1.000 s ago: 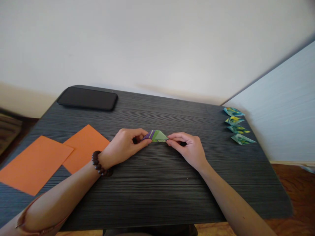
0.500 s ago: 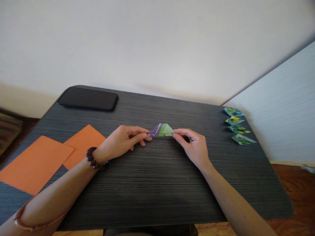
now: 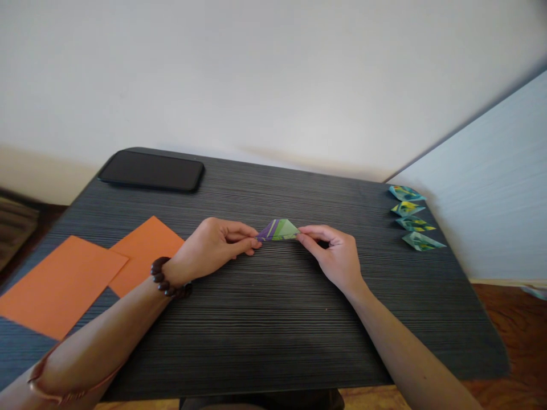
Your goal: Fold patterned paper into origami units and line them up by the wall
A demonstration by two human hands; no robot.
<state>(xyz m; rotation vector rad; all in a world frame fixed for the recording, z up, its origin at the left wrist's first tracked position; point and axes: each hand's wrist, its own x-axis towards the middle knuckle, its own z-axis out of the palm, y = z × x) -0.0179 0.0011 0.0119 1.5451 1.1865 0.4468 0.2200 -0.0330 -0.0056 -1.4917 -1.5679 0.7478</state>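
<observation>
A small folded paper piece (image 3: 278, 229), green with purple and pale stripes, spans the gap between my hands over the middle of the table. My left hand (image 3: 224, 242) pinches its left tip between thumb and fingers. At the opposite tip, my right hand (image 3: 331, 247) grips it the same way. Both tips are partly covered by fingertips. Several folded paper pieces (image 3: 423, 241) in teal, green and yellow lie in a column at the table's right side. Two orange paper sheets (image 3: 64, 285) overlap to the left, next to my left forearm.
A black smartphone (image 3: 151, 169) lies at the back left of the dark ribbed table (image 3: 256, 336). Behind the table rises a white wall (image 3: 273, 80), and a pale panel (image 3: 496, 182) stands along the right side.
The folded paper has tilted and come slightly lower, and its front edge shows less. My hands have drawn a little closer together, still holding both tips.
</observation>
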